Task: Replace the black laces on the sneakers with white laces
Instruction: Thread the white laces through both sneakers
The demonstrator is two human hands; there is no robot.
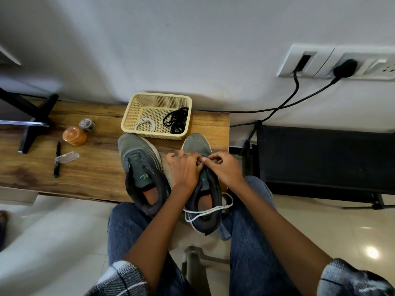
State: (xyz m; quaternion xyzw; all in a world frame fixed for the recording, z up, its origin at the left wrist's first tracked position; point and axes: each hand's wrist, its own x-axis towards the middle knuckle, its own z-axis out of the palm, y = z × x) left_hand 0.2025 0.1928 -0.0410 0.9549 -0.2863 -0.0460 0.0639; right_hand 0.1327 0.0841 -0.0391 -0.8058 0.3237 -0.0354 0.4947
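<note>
Two grey sneakers stand on the wooden table [89,167], toes toward the wall. The left sneaker [141,169] has no lace in it. Over the right sneaker [197,144], my left hand [184,169] and my right hand [222,167] meet at the front eyelets, both pinching a white lace [205,211] whose loose ends trail over the heel and off the table edge. A cream mesh basket [157,99] behind the shoes holds a coiled white lace [145,124] and a bundle of black laces [176,120].
Left of the shoes lie an orange jar [74,136], a tape roll [87,124], a clear plastic case [67,157] and a black pen [57,160]. A black stand [34,122] occupies the far left. Cables [284,105] run from wall sockets to the right.
</note>
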